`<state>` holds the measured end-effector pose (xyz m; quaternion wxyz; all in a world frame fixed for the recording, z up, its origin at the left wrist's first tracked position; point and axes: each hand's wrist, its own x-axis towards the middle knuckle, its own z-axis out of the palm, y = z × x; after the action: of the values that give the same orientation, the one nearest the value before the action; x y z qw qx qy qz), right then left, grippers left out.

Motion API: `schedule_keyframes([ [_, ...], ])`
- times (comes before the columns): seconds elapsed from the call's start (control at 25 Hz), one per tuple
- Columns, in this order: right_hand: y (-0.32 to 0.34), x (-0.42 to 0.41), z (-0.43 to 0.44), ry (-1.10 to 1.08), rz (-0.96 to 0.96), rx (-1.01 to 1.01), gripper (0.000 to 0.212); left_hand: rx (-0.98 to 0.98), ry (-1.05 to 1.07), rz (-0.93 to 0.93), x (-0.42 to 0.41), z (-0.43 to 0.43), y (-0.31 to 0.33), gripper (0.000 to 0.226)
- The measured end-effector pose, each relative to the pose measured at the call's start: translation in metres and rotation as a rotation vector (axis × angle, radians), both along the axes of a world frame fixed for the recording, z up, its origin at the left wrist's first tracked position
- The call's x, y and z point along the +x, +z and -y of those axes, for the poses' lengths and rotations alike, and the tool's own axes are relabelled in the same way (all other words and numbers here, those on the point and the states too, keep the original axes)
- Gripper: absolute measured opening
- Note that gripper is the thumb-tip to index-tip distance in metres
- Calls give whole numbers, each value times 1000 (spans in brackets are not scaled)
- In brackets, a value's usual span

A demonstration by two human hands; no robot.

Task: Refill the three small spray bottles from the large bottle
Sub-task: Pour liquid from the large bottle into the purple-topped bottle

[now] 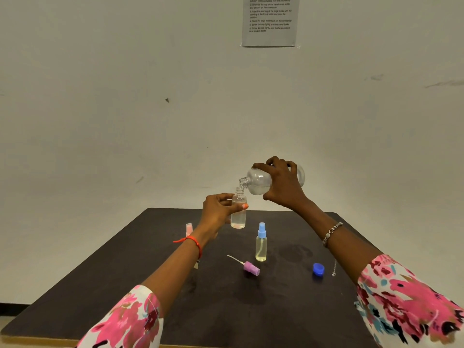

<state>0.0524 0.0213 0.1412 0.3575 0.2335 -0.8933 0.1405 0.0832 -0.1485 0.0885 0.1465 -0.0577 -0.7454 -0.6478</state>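
Note:
My right hand [282, 185] grips the large clear bottle [257, 180], tipped on its side with its open neck pointing left. My left hand [217, 212] holds a small uncapped clear bottle [238, 217] upright above the table, its mouth just under the large bottle's neck; a little liquid sits at its bottom. A small bottle with a blue spray cap [261, 243] stands on the dark table [288, 310], holding yellowish liquid. A pink-capped small bottle [188, 229] stands behind my left wrist, mostly hidden. A purple spray head [249, 267] with its tube lies on the table.
A blue screw cap [318, 269] lies right of the purple spray head. A thin chain-like item [334, 268] lies beside it. A printed instruction sheet [270, 20] hangs on the white wall behind the table.

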Motion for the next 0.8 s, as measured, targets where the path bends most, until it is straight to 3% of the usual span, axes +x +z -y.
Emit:
schedule_keyframes([
  [0.8, -1, 1, -3, -6, -7, 4, 68, 9, -6, 11, 1, -3, -1, 49],
])
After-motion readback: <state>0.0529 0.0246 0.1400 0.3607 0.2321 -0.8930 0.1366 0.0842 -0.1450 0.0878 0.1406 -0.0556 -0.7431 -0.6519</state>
